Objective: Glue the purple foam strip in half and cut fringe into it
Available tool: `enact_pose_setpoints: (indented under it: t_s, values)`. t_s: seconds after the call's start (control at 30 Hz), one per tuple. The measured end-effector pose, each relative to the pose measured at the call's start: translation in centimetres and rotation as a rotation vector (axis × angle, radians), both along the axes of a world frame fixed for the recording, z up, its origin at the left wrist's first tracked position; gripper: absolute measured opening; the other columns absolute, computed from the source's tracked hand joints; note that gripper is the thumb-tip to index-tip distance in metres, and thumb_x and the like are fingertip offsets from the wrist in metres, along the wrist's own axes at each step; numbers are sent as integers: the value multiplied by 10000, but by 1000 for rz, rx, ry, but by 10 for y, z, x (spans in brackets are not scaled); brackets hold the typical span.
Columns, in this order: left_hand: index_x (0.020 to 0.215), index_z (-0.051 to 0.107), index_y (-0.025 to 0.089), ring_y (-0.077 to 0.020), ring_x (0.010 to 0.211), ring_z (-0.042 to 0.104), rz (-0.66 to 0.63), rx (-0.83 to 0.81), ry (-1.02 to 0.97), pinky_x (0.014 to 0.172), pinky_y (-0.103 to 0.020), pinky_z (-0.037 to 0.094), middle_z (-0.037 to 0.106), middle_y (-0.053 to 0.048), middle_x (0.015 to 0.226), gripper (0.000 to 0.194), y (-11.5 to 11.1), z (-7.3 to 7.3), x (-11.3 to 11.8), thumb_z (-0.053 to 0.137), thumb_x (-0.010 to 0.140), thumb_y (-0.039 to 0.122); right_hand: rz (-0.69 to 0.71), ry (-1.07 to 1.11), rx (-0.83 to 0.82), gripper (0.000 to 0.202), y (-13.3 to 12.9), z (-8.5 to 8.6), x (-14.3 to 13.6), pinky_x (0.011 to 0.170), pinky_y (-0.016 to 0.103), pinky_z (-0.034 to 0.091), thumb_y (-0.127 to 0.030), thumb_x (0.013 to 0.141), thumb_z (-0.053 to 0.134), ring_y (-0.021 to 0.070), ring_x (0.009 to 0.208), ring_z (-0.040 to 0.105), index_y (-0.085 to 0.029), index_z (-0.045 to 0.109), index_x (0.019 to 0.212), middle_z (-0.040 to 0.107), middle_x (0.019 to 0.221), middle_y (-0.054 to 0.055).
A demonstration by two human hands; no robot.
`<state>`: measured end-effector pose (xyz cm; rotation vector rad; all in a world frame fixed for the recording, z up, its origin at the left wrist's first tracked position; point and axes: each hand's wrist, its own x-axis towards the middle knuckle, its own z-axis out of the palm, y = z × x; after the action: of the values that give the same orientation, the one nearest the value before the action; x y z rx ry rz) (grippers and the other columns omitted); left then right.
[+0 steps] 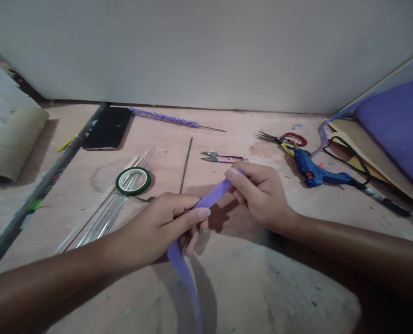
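A purple strip (213, 194), like ribbon or crepe paper, stretches between my two hands. My left hand (171, 215) pinches it between thumb and fingers, and its loose tail hangs below toward the front edge of the view. At the upper end, the thumb and forefinger of my right hand (258, 190) are closed on the strip's tip. Just beyond my left hand lies a thin green stem (186, 164). Pink-handled thread snips (222, 157) rest on the table past my right hand.
Left of my hands, a roll of green tape (133, 181) lies on clear sticks (105, 218). Further back are a phone (108, 129) and a purple-wrapped stem (168, 118). Scissors (279, 138), a blue glue gun (317, 171) and purple material (397, 125) lie right; a cardboard tube (15, 144) lies left.
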<state>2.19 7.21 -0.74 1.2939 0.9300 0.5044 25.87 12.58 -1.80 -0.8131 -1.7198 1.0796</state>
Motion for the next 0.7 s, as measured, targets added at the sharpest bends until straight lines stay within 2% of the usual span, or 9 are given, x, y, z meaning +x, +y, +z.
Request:
enact_pose_setpoints:
  t_s: [0.3, 0.53, 0.7]
  values:
    - [864, 698, 193, -125, 578, 625, 53, -67, -22, 548, -180, 487, 749, -22, 631, 478, -1, -1, -3, 723, 1093, 611, -173, 85, 10, 608, 38, -6, 16, 491, 333, 288, -698, 1096, 751, 128, 475, 354, -281, 537, 709, 402, 543, -71]
    - [806, 714, 186, -137, 605, 661, 31, -75, -38, 583, -194, 513, 823, -58, 678, 478, 2, 2, -4, 832, 1039, 586, -253, 7, 8, 636, 45, -2, 23, 530, 368, 308, -773, 1084, 733, 162, 527, 370, -296, 514, 725, 401, 590, -37]
    - [809, 740, 176, -137, 613, 672, 36, -85, -102, 587, -196, 510, 831, -72, 695, 517, 1, -2, -6, 825, 1066, 616, -316, -53, 29, 654, 57, -7, 27, 532, 352, 305, -855, 1083, 664, 162, 538, 362, -302, 493, 778, 397, 615, -46]
